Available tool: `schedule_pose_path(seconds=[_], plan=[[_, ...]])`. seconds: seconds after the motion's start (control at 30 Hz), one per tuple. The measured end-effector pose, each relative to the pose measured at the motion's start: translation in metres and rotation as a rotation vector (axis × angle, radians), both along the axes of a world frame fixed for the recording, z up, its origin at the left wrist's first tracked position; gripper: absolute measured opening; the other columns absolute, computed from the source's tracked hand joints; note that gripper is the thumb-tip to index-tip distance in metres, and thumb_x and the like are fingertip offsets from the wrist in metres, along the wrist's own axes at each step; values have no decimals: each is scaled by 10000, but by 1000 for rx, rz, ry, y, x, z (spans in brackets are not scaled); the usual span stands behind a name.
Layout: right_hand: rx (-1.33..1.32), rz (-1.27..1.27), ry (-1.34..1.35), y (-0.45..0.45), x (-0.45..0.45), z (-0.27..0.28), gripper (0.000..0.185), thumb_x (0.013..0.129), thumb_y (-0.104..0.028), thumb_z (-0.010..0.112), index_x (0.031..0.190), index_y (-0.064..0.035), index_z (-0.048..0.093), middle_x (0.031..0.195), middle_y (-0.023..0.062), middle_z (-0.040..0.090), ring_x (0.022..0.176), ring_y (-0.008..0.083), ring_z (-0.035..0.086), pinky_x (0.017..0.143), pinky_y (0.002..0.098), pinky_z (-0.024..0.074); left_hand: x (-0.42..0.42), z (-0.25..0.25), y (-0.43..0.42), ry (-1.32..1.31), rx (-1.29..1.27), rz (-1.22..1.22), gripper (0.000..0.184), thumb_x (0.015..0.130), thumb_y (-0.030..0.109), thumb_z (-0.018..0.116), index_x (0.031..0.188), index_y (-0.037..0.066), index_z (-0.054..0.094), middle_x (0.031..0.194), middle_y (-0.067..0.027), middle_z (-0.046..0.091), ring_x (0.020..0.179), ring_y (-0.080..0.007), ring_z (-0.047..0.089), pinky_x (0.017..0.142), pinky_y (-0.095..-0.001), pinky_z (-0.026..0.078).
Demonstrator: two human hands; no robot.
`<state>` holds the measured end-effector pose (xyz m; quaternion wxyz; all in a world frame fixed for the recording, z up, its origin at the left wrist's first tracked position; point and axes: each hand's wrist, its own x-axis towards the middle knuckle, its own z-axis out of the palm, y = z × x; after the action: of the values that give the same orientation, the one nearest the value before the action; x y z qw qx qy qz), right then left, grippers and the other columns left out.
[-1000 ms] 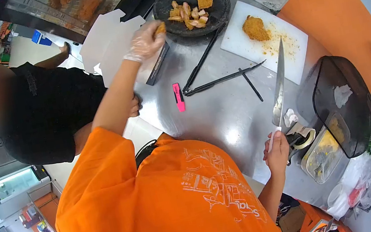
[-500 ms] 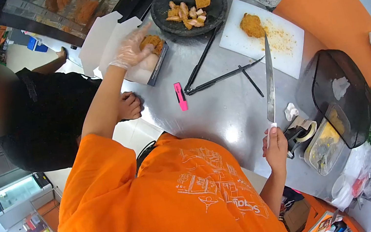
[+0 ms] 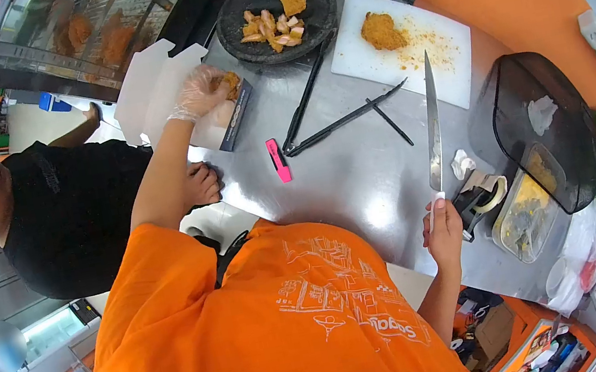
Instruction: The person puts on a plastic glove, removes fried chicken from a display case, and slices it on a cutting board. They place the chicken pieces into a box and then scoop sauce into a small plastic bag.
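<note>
Chicken (image 3: 230, 83) in the box (image 3: 236, 121) touches our left hand (image 3: 197, 95); we cannot tell if it's grasped. Our right hand (image 3: 445, 234) clenches a knife (image 3: 432, 126); tongs (image 3: 336, 128) and pink marker (image 3: 278, 161) lie between.

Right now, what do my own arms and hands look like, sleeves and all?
Your left hand wears a clear, crinkled plastic glove; that arm has a short, plain orange fabric sleeve. Your right hand is ungloved, its forearm bare; its sleeve can't be made out.

table (image 3: 346, 185): glossy metal | knife blade (image 3: 433, 130): smooth metal | dish (image 3: 231, 21): matt, rough
</note>
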<state>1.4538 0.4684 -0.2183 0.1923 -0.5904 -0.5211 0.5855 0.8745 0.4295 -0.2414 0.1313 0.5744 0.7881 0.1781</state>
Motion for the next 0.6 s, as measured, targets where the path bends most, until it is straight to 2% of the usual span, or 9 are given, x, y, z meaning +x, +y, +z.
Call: schedule_pose_path(seconds=[0.03,0.07,0.13,0.27,0.37,0.43,0.47,0.57,0.6], plan=[[-9,2,-2,1,-1,1,505,1097,-480,451,956,-14,585,599,7,473,446,85,445,399,256,360,6,3,1,33,-69,135,369,823,267,743,1133,68,747,1110,-209,691,1029,-395,662,931,-450,532],[-18,6,-5,1,-2,1,510,1095,-484,453,954,-12,586,600,8,476,447,85,444,401,258,360,6,1,0,32,-70,134,369,823,267,743,1133,68,747,1110,-209,691,1029,-395,662,931,-450,532],[-19,14,-4,3,-2,-1,517,1092,-493,459,954,-12,588,594,4,473,448,84,443,404,258,358,6,-8,-1,156,-95,71,403,800,260,787,1157,78,738,1097,-192,689,1046,-389,655,936,-451,529],[-14,40,43,5,0,-5,540,1079,-522,476,951,-12,597,573,-9,469,454,81,444,412,260,349,-4,-20,2,230,-69,-52,414,786,230,792,1170,90,731,1101,-182,691,1065,-380,650,946,-446,526],[6,41,19,5,-1,-3,548,1075,-529,483,948,-10,605,562,-15,470,460,79,444,422,263,342,-12,-22,0,212,-7,-98,364,765,204,788,1105,80,750,1095,-174,701,1058,-372,651,938,-447,526],[9,41,5,5,0,-6,550,1075,-528,485,950,-7,611,576,-10,484,470,79,448,433,265,346,-18,-26,2,294,26,-289,303,763,166,761,1044,54,763,1081,-172,718,1060,-358,658,941,-436,527],[22,52,4,6,0,-9,529,1088,-509,456,961,-15,600,572,-6,470,454,79,431,421,258,352,-20,-28,2,292,28,-295,303,763,166,761,1044,54,763,1081,-172,718,1060,-358,658,941,-436,527],[43,62,-6,7,2,-13,516,1097,-499,429,976,-24,592,574,-2,462,440,79,419,410,252,360,16,35,12,287,-98,-310,231,778,134,738,985,38,769,1083,-173,732,1065,-353,664,953,-438,530],[50,66,-13,8,2,-14,522,1094,-507,433,980,-25,596,581,-1,468,443,80,423,411,253,362,41,68,24,267,-175,-170,217,789,115,724,987,38,768,1084,-170,735,1086,-350,666,969,-435,529]])
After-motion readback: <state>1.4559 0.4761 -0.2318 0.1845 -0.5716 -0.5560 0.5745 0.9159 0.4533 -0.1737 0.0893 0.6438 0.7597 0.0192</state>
